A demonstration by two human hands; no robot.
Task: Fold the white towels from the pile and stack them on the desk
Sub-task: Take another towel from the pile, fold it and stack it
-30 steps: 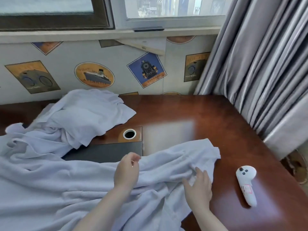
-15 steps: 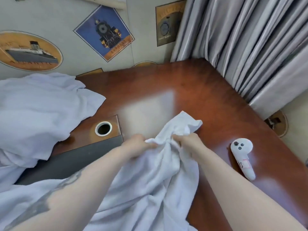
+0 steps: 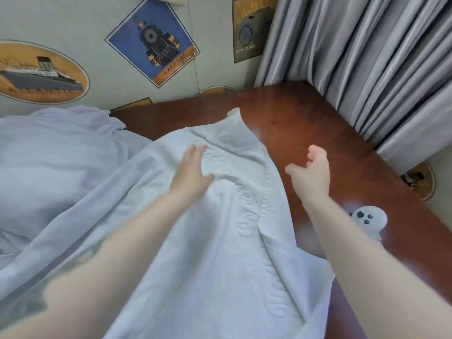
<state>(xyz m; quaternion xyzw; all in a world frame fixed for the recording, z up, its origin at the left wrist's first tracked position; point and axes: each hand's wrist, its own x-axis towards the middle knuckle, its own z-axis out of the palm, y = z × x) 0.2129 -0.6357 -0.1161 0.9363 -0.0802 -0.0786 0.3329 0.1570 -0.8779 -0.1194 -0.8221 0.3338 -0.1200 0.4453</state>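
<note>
Left hand (image 3: 192, 171): fingers straight and together, palm flat on the white towel, grasping nothing.
Right hand (image 3: 309, 172): released, fingers loosely spread above the bare desk, apart from the towel's right edge.
White towel (image 3: 220, 241): spread lengthwise over the desk from 6 o'clock toward 12 o'clock, its far corner pointing at the wall; an embossed band runs along its right side.
Towel pile (image 3: 53, 155): rumpled white cloth at 9 o'clock, touching the spread towel.
Desk (image 3: 305, 118): reddish-brown wood, exposed from 12 to 4 o'clock.
White controller (image 3: 369, 220): lying on the desk at 4 o'clock, partly behind the right forearm.
Curtain (image 3: 367, 57): grey, hanging at 1–2 o'clock.
</note>
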